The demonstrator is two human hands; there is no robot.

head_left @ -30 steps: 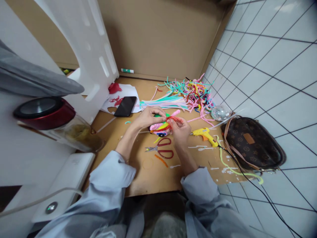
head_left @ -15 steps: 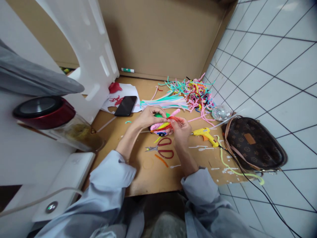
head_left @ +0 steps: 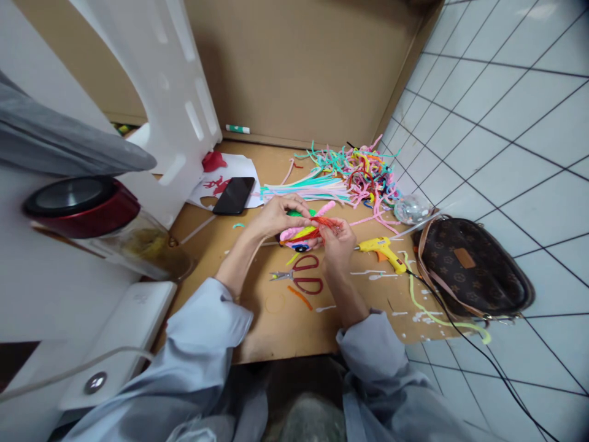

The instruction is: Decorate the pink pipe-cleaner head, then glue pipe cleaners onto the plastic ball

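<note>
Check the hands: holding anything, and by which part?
Left hand grips the pipe-cleaner bundle at its left end; right hand pinches the red strands at its right end.

Phone point(head_left: 233, 195), scissors point(head_left: 301, 276), glue gun point(head_left: 381, 247), brown bag point(head_left: 473, 267)

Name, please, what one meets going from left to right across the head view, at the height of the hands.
Red-lidded jar → black phone → left hand → pipe-cleaner bundle, held in both hands → right hand → yellow glue gun → brown handbag.
</note>
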